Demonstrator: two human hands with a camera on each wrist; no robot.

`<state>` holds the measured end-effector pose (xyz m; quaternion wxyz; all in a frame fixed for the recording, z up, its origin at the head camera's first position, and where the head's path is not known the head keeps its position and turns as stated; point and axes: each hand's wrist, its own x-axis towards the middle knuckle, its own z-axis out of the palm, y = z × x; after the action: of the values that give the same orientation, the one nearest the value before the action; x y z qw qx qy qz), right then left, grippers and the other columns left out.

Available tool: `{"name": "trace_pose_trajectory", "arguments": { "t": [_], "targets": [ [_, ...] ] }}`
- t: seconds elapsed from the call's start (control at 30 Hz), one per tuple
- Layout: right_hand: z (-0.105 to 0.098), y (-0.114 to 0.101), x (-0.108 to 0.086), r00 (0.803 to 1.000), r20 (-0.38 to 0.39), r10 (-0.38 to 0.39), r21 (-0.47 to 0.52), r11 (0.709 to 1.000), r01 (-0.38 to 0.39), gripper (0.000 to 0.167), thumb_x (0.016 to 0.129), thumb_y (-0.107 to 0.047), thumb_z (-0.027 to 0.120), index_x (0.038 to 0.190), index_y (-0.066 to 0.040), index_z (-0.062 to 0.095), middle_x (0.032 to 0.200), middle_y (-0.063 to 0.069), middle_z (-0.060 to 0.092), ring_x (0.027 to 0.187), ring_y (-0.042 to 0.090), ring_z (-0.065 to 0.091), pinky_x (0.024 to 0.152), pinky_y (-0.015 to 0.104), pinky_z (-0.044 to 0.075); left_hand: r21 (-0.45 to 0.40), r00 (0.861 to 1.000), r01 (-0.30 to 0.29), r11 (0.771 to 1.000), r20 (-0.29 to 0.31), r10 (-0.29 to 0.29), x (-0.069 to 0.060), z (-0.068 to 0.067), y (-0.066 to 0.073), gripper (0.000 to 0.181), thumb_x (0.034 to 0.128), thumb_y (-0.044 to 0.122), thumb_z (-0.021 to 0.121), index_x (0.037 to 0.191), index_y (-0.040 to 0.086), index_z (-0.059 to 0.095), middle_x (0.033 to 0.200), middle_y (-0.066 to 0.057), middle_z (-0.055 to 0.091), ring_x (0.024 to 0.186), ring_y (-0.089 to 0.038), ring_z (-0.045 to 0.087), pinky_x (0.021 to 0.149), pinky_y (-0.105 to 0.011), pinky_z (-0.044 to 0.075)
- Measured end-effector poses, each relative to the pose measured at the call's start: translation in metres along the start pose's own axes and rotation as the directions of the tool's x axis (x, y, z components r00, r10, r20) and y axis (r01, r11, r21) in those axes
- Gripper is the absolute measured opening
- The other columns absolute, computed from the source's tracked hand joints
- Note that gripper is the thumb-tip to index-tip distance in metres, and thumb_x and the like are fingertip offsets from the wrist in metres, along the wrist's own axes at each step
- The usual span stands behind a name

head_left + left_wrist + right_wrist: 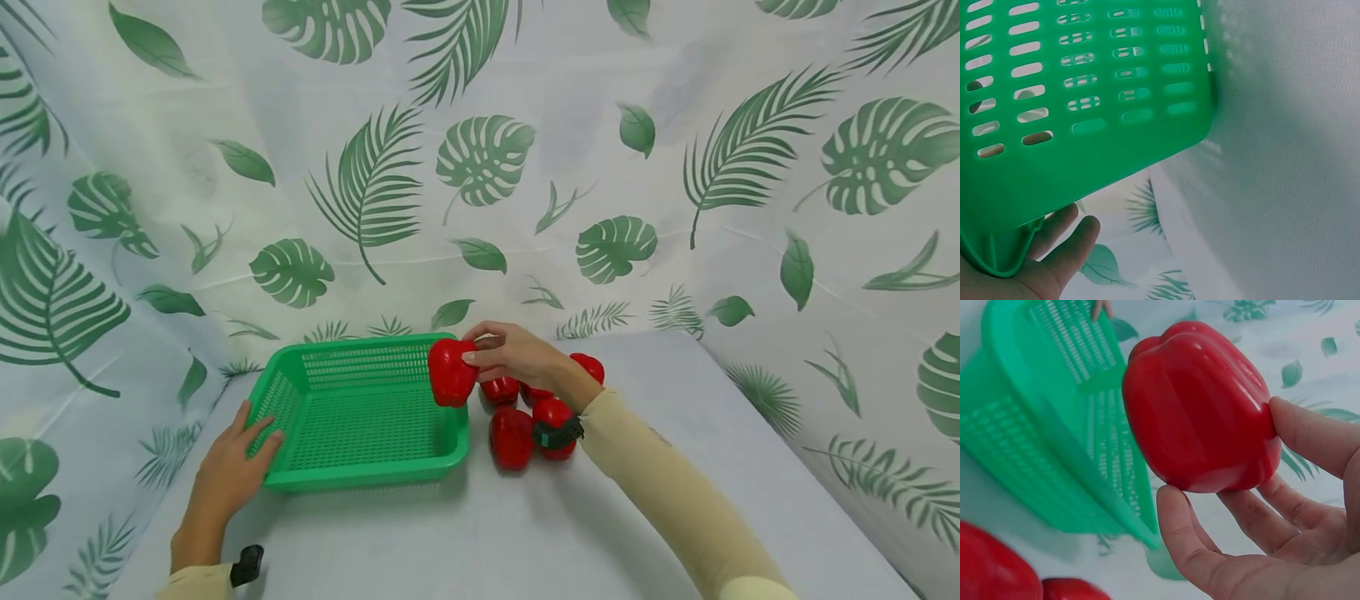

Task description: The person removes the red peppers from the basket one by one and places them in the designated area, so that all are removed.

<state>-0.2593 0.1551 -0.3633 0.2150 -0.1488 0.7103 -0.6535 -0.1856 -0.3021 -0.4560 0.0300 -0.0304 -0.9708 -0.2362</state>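
Observation:
My right hand [517, 354] pinches a glossy red bell pepper [452, 372] between thumb and fingers. In the head view it is raised over the right rim of a green plastic basket [360, 478]. The right wrist view shows the fingertips against the lower end of the pepper [1200, 415]. My left hand [234, 467] grips the basket's left rim near its front corner. In the left wrist view, part of that hand [1038, 272] is hidden behind the rim. Inside the basket, only the bare slatted floor shows.
Several more red bell peppers [512, 437] lie on the white table [465, 550] right of the basket, partly hidden under my right forearm. A white cloth [555, 158] with green leaf prints hangs behind the table and at its sides.

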Motion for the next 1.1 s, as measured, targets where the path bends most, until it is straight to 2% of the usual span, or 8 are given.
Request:
{"name": "trace_pose_trajectory", "arguments": {
  "t": [0.43, 0.63, 0.83, 0.97, 1.1],
  "targets": [
    [-0.039, 0.017, -0.045, 0.992, -0.129, 0.014, 0.012, 1.000, -0.013, 0.046, 0.102, -0.011, 0.072, 0.144, -0.004, 0.056, 0.144, 0.022, 0.059, 0.121, 0.037, 0.065, 0.108, 0.057, 0.052, 0.011, 0.999, -0.014, 1.000, 0.034, 0.014, 0.001, -0.004, -0.002, 0.071, 0.1154, 0.047, 0.042, 0.156, -0.011, 0.043, 0.171, -0.036, 0.004, 0.147, -0.067, 0.018, 0.111, -0.084, 0.021],
    [-0.059, 0.024, -0.070, 0.985, -0.172, 0.013, -0.014, 1.000, -0.015, 0.051, 0.103, -0.012, 0.070, 0.148, 0.002, 0.051, 0.145, 0.025, 0.056, 0.117, 0.035, 0.067, 0.105, 0.052, 0.055, 0.016, 0.999, -0.005, 1.000, 0.051, 0.005, 0.003, -0.005, -0.002, 0.072, 0.1155, 0.047, 0.040, 0.155, -0.013, 0.042, 0.171, -0.037, 0.003, 0.147, -0.068, 0.017, 0.111, -0.084, 0.021],
    [-0.080, 0.032, -0.099, 0.969, -0.248, 0.009, -0.053, 0.998, -0.023, 0.054, 0.104, -0.013, 0.068, 0.151, 0.005, 0.048, 0.148, 0.027, 0.053, 0.123, 0.036, 0.063, 0.105, 0.051, 0.055, -0.007, 0.997, -0.030, 1.000, 0.077, 0.030, 0.004, -0.007, -0.002, 0.074, 0.1159, 0.048, 0.039, 0.156, -0.014, 0.039, 0.170, -0.039, 0.002, 0.148, -0.068, 0.013, 0.110, -0.085, 0.019],
    [-0.094, 0.043, -0.118, 0.954, -0.299, 0.013, -0.062, 0.998, -0.033, 0.056, 0.104, -0.014, 0.069, 0.152, 0.005, 0.046, 0.149, 0.028, 0.052, 0.125, 0.037, 0.060, 0.103, 0.052, 0.056, -0.008, 0.997, -0.036, 0.999, 0.073, 0.036, 0.002, -0.010, 0.000, 0.074, 0.1159, 0.048, 0.039, 0.156, -0.014, 0.039, 0.169, -0.041, 0.005, 0.148, -0.068, 0.013, 0.110, -0.085, 0.019],
    [-0.105, 0.057, -0.135, 0.943, -0.331, 0.019, -0.061, 0.997, -0.042, 0.060, 0.103, -0.016, 0.070, 0.152, 0.006, 0.045, 0.150, 0.029, 0.051, 0.127, 0.039, 0.060, 0.100, 0.050, 0.058, 0.000, 0.999, -0.031, 1.000, 0.039, 0.031, 0.000, -0.010, 0.002, 0.072, 0.1160, 0.046, 0.041, 0.153, -0.016, 0.041, 0.167, -0.043, 0.010, 0.147, -0.068, 0.016, 0.110, -0.084, 0.021]
  ]
}}
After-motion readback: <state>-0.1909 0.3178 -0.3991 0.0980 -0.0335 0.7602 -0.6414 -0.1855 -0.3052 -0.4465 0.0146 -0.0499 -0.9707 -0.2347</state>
